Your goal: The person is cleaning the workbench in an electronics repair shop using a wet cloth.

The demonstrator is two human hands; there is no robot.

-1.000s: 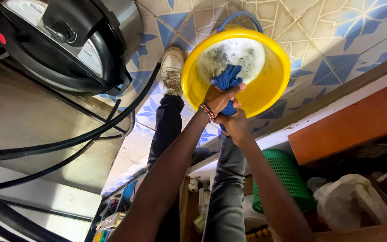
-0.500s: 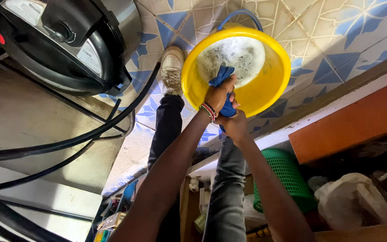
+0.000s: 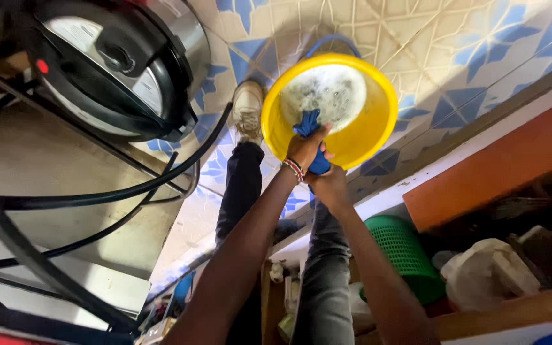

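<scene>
Both hands were closed on a blue cloth [image 3: 311, 137] over a yellow basin [image 3: 378, 121] that sat on the tiled floor [image 3: 480, 51]. The left hand [image 3: 306, 148], with a beaded band at the wrist, gripped the upper part of the cloth, which hung inside the basin's near rim above sudsy water. The right hand [image 3: 331, 185] clenched the lower part just below, the two hands touching. The cloth looked soft, limp and wet, likely slippery with soap, so a full-fisted hold on the bunched middle would suit it best. The basin seemed light plastic, made heavier by the water, and best lifted by its rim. A shoe [image 3: 248, 108] stood just beside the basin, and a green basket [image 3: 407, 252] lay nearer the person.
</scene>
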